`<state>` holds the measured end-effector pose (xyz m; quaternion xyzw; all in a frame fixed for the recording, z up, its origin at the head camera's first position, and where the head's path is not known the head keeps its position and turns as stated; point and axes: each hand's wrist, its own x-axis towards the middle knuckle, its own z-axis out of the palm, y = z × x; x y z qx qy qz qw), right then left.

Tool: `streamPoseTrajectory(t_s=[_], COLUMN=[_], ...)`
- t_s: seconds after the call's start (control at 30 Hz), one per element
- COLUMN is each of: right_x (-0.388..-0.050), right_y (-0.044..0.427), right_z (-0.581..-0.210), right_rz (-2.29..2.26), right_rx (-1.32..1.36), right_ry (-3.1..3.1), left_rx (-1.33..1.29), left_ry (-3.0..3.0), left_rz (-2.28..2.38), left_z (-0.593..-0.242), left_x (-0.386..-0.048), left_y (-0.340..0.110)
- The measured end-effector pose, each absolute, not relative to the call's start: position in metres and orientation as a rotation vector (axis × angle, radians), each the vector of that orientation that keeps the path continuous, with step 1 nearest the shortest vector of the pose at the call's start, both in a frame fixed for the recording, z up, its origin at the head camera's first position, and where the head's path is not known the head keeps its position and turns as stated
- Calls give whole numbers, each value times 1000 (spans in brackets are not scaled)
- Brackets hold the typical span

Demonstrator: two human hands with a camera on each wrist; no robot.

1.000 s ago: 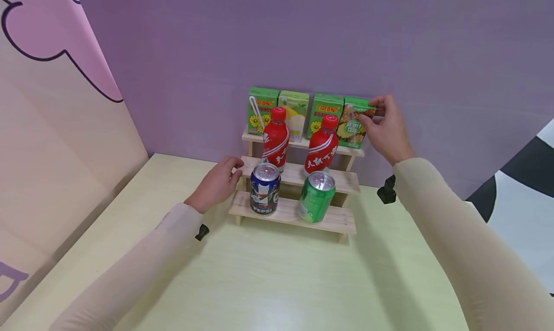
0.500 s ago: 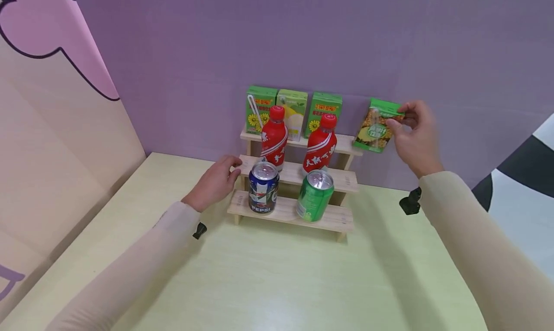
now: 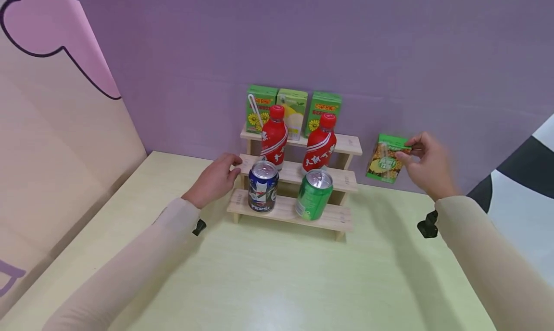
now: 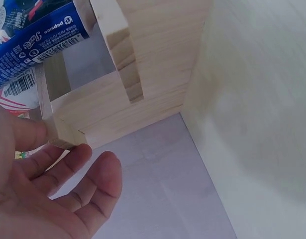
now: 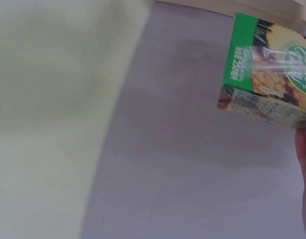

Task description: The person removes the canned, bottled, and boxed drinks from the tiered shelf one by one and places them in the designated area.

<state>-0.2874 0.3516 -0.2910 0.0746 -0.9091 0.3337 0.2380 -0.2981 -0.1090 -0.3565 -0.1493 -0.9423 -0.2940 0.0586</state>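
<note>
My right hand [image 3: 430,170] pinches a green and brown juice carton [image 3: 387,159] by its upper right edge. The carton hangs tilted in the air, right of the wooden tiered shelf [image 3: 346,178]; its lower end and a clear straw show in the right wrist view. At the shelf's left side my left hand [image 3: 214,181] grips the end of the middle board, thumb and fingertips about the wood [image 4: 65,135]. Nearest to that hand are a blue Pepsi can [image 3: 263,189] on the bottom tier and a red bottle [image 3: 274,141] on the middle tier.
Beside the Pepsi can stands a green can [image 3: 314,196], with a second red bottle [image 3: 319,146] behind it. The top tier bears two green chrysanthemum cartons, left [image 3: 259,107] and right [image 3: 322,110], and a pale green carton [image 3: 293,110] between them. A purple wall [image 3: 303,42] rises behind the table [image 3: 277,273].
My right hand has lifted the carton off the top tier's right end, then carried it right and downward. The left hand stays at the shelf's left side.
</note>
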Motion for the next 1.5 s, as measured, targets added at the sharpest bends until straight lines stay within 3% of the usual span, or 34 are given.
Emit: streamPoseTrajectory(t_s=[0.6,1.2,1.5], right_x=[-313,-311,-307], right_y=[352,346,340], right_z=[-376,-367,-345], right_rz=[1138,1101,1121], right_rx=[188,222,244], right_ry=[-2592,-2676,-2595], left_rx=[-482,-488,-451], left_ry=[-2906,-2883,-2897], left_rz=[-819,-840,-832], left_z=[-353,-357,-358], left_x=[-303,-305,-303], left_y=[-101,-108,-111])
